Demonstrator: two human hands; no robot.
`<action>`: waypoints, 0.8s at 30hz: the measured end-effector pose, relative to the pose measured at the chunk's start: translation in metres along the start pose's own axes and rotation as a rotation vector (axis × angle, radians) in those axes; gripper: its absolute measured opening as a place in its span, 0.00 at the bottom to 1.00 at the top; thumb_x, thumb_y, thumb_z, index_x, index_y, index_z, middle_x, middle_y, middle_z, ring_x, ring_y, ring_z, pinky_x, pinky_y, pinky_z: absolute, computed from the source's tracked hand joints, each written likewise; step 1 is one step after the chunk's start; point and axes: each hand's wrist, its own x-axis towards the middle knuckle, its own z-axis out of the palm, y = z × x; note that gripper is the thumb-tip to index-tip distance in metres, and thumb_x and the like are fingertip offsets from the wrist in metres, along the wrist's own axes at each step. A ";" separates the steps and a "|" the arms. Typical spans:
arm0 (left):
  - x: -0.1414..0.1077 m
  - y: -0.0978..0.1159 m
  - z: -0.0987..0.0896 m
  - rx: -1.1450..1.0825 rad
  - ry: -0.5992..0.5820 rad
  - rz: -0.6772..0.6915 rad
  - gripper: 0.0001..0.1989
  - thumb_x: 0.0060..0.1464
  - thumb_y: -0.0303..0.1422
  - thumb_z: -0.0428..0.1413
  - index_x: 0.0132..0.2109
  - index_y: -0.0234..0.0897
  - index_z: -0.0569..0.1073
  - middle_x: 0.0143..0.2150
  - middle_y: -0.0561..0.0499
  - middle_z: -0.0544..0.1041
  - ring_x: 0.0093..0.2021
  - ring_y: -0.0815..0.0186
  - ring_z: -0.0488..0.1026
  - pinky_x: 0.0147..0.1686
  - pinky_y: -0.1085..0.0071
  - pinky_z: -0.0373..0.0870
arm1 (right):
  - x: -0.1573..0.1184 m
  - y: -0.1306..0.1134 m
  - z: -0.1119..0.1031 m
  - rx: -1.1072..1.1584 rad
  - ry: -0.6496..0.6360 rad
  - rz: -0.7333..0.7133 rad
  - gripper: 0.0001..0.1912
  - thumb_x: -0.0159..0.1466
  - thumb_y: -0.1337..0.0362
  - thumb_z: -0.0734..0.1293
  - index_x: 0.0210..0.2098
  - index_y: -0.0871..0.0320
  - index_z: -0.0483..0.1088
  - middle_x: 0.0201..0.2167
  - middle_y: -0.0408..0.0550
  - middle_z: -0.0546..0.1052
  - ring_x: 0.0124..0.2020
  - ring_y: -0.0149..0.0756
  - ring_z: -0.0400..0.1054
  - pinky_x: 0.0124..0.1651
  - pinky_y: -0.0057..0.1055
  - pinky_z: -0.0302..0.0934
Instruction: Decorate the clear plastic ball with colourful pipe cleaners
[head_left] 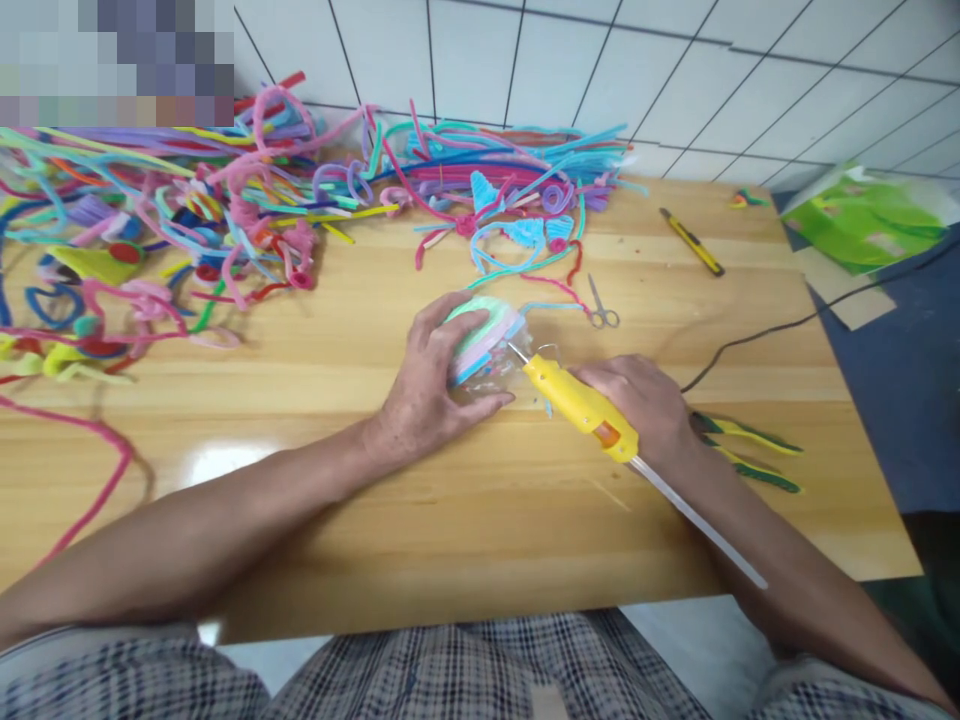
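My left hand point(427, 375) is closed around a rounded piece made of light green, lilac and blue pipe cleaners point(487, 325), held over the middle of the table. Some clear plastic shows at the lower side of that piece. In my right hand point(641, 395) is a yellow hot glue gun point(574, 395), its metal tip pointing at the piece's blue edge. Whether the tip touches it, I cannot tell. A clear glue stick point(697, 520) sticks out of the gun's back end. Small scissors point(602, 306) lie just beyond the piece.
Heaps of coloured pipe cleaners point(517, 165) fill the back and left of the wooden table point(375, 560). A yellow utility knife point(691, 242) lies at the back right, green-and-yellow handled pliers point(750, 450) beside my right forearm. A black cord point(780, 325) crosses the right edge near a green bag point(862, 220).
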 end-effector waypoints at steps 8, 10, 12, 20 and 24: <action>-0.001 -0.002 0.000 0.025 -0.016 -0.009 0.48 0.59 0.51 0.75 0.77 0.55 0.59 0.75 0.38 0.67 0.76 0.40 0.68 0.73 0.34 0.71 | -0.006 0.000 -0.001 0.030 -0.055 0.088 0.16 0.79 0.55 0.65 0.62 0.46 0.78 0.45 0.50 0.90 0.43 0.50 0.83 0.48 0.48 0.73; -0.001 -0.002 0.000 0.009 -0.011 -0.009 0.49 0.59 0.51 0.75 0.77 0.57 0.59 0.75 0.39 0.67 0.76 0.40 0.68 0.73 0.33 0.71 | -0.008 0.001 -0.003 0.015 -0.121 0.144 0.16 0.79 0.54 0.64 0.59 0.46 0.79 0.45 0.50 0.90 0.45 0.49 0.83 0.51 0.48 0.73; 0.000 -0.002 0.000 -0.011 -0.008 -0.011 0.48 0.60 0.49 0.75 0.78 0.57 0.59 0.75 0.39 0.67 0.76 0.40 0.68 0.73 0.33 0.72 | -0.010 0.004 -0.004 0.007 -0.194 0.195 0.15 0.78 0.54 0.65 0.57 0.48 0.80 0.44 0.51 0.89 0.46 0.49 0.83 0.53 0.48 0.72; 0.000 -0.002 0.001 -0.032 -0.013 -0.009 0.47 0.61 0.51 0.73 0.78 0.59 0.59 0.75 0.39 0.67 0.76 0.39 0.69 0.73 0.31 0.72 | -0.010 0.006 0.000 0.023 -0.208 0.208 0.09 0.76 0.55 0.70 0.51 0.47 0.81 0.38 0.50 0.87 0.45 0.50 0.83 0.52 0.48 0.72; -0.001 -0.005 0.001 -0.036 -0.016 -0.013 0.45 0.62 0.55 0.71 0.78 0.57 0.60 0.76 0.38 0.67 0.76 0.39 0.69 0.73 0.31 0.72 | -0.009 0.004 -0.001 0.008 -0.234 0.231 0.09 0.76 0.54 0.69 0.50 0.46 0.81 0.36 0.49 0.86 0.45 0.49 0.82 0.51 0.47 0.71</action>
